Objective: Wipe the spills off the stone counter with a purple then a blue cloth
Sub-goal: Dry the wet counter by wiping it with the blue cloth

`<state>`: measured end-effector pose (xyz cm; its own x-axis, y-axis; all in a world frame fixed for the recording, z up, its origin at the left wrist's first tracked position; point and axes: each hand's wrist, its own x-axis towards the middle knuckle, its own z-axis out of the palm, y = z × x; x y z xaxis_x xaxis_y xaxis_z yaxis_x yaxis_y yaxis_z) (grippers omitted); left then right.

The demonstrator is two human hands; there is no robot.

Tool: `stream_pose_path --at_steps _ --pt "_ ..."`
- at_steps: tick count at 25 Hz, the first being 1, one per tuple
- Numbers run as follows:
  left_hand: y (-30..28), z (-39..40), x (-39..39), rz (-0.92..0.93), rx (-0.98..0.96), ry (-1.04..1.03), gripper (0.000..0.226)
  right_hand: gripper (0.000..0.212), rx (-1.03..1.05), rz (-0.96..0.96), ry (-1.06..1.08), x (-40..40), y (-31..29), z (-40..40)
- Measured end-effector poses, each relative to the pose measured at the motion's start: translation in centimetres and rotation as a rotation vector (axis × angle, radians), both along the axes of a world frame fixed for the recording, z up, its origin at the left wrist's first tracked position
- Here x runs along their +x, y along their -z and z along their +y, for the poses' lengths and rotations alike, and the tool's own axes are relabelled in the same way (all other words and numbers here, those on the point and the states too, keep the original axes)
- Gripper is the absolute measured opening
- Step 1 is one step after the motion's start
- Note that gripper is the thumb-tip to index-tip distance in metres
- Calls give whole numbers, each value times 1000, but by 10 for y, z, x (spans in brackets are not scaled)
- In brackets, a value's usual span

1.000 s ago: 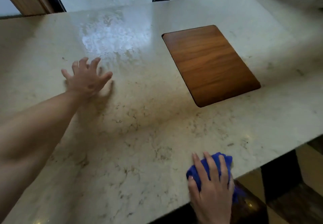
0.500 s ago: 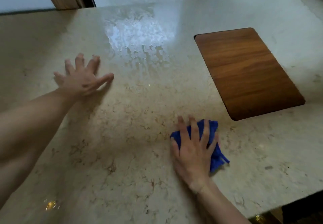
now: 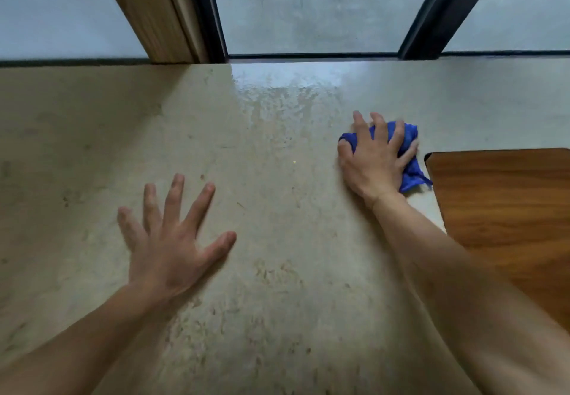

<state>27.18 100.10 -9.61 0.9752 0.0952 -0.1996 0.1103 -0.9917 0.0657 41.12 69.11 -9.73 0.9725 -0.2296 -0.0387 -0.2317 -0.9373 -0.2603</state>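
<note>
The stone table [image 3: 293, 271] carries no bowl, tray or other vessel in this view; the nearest thing to one is a single brown wooden panel [image 3: 505, 209] set flush into the stone at the right edge, and nothing lies on the part of it that shows.

One blue cloth [image 3: 408, 154] sits bunched on the table just beside the panel's far left corner. The right hand [image 3: 374, 160] lies on top of it, palm down, fingers [image 3: 381, 126] spread and bent over the wad so that they curl round it and press it to the stone; blue fabric shows between the fingers and sticks out past the little-finger side toward the panel. The right forearm runs back from the wrist toward the lower right, crossing over the panel's near left part.

The left hand [image 3: 168, 237] holds nothing. Its five fingers are straight and fanned wide, palm facing down, over bare stone well to the left of the cloth; whether the palm actually touches the surface cannot be told. The left forearm stretches back to the lower left corner.

Beyond both hands, a wet glossy patch [image 3: 283, 95] gleams on the table near its far edge, to the left of the cloth and apart from it. Behind the table stand window panes with dark frames [image 3: 212, 12] and one wooden post [image 3: 154, 12].
</note>
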Motion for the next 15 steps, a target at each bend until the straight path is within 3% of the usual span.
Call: stream_pose_path --at_steps 4,7,15 --pt "2 1 1 -23 -1 11 90 60 -2 8 73 135 -5 -2" --pt "4 0 1 -51 -1 31 90 55 -8 7 4 196 -8 14" --pt "-1 2 3 16 16 5 91 49 -22 -6 -285 175 -13 61"
